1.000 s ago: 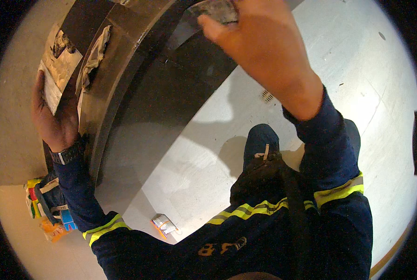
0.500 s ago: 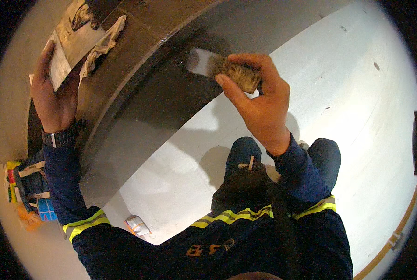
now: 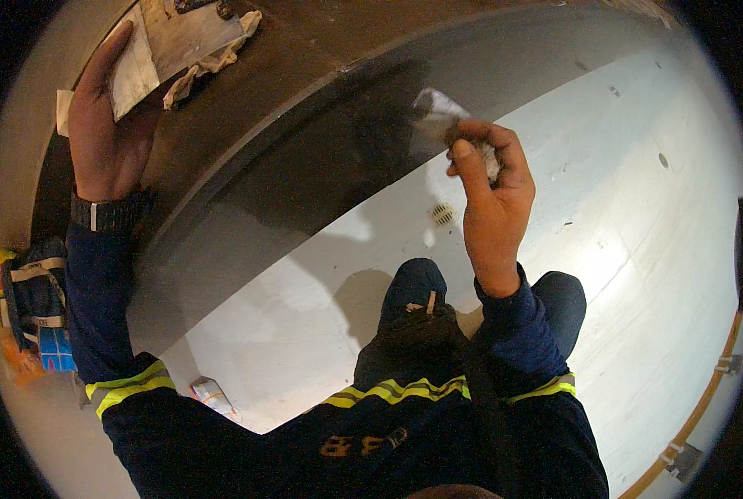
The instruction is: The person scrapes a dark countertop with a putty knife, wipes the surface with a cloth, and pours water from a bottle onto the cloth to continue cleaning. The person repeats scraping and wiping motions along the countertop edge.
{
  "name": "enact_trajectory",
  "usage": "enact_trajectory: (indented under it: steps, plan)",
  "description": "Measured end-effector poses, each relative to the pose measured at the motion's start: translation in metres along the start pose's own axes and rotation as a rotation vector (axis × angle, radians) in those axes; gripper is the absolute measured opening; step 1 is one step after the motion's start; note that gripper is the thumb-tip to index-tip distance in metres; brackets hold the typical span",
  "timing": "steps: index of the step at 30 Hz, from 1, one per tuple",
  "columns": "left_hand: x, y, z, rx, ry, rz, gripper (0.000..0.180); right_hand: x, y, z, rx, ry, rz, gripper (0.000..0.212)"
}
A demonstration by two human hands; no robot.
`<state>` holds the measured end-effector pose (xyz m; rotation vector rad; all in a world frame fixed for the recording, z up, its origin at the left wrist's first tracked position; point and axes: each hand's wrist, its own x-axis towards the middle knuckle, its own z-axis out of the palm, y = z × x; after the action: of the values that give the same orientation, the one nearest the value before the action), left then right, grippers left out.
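My left hand [image 3: 109, 145] is raised at the far left, its fingers closed around a pale flat board [image 3: 136, 79]. The board bears a smeared, greyish-tan surface, dark lumps at its top and a ragged, cream-coloured strip [image 3: 209, 71] along one side. My right hand [image 3: 500, 200] pinches a scraper by its stained, blocky handle, thumb on the near side. The scraper's wide, pale blade [image 3: 440, 106] points up and left, over the dark, curved band of wall; it is blurred, and I cannot tell whether it touches the surface.
A dark curved ledge [image 3: 305, 104] arcs across the upper part. A dark tool bag [image 3: 43, 287] with light straps stands at left. A small whitish packet [image 3: 213, 395] lies on the white floor [image 3: 638, 224] near my left side. A brownish hose or pipe [image 3: 704, 399] runs along the right.
My right hand has moved right with the scraper and turned it, so the handle is now mostly covered by my fingers. The view has shifted; my left hand keeps the board, now higher in view.
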<state>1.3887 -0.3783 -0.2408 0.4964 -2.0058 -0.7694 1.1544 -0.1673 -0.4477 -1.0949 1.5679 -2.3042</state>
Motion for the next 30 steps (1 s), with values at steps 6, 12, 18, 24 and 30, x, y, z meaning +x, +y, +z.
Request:
enact_trajectory:
  steps: [6,12,18,24,30]
  plan:
    - [-0.001,0.008,0.009,-0.383,0.027,-0.154,0.058,-0.001,0.012,-0.005,-0.275,-0.075,-0.321,0.04]
    - [-0.001,0.003,0.0,-0.128,0.027,-0.102,0.065,-0.001,-0.002,-0.009,-0.459,-0.222,-0.313,0.04]
    - [-0.004,0.005,0.002,0.401,0.003,0.07,0.067,-0.009,0.0,-0.001,-0.415,-0.172,-0.385,0.046]
    - [-0.006,0.013,0.013,0.115,0.04,-0.06,0.041,-0.014,-0.009,0.022,-0.34,-0.246,-0.548,0.053]
    - [-0.002,0.006,0.003,-0.116,0.05,-0.095,0.043,-0.011,-0.02,0.035,-0.324,-0.216,-0.533,0.052]
